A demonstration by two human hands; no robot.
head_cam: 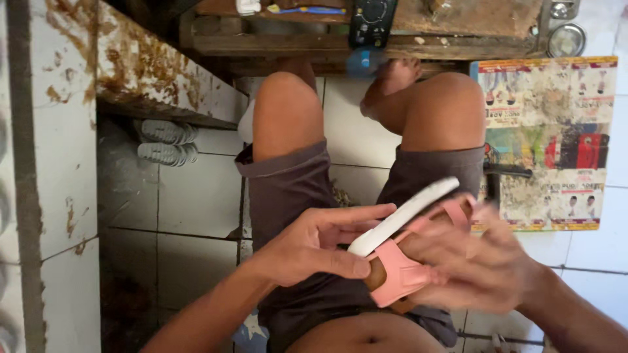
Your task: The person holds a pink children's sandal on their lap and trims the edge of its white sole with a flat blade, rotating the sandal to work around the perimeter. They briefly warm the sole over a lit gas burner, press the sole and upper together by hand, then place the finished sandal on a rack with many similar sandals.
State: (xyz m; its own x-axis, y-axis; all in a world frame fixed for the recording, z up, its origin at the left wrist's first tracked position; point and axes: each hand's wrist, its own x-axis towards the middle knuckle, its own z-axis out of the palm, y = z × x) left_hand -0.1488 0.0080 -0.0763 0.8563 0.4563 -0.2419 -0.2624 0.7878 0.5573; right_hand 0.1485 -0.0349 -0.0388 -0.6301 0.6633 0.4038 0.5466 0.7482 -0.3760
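Evidently the work in hand is a small pink sandal point(400, 271) with a white sole, held over the lap of a seated person in grey shorts point(294, 189). The left hand point(314, 245) pinches it at the heel end: the thumb presses against the pink strap while the fingers curl over the top of the white sole edge, so its grip is closed on the sandal. The right hand point(484, 268) is blurred by motion; it cups the strap side from the right, and I cannot tell how tightly its grip closes or whether it holds anything else.

Judging how far along things are, the sandal looks whole, with sole and pink upper already joined, and brown lining shows beneath the strap. No glue or tool is visible in either hand, so this reads as a late handling or checking step, not early assembly.

Ahead, a worn wooden counter point(458, 26) carries a dark remote-like object point(373, 19). A pair of grey shoe soles point(167, 142) lies on the tiled floor, and a printed poster point(549, 144) lies at the right.
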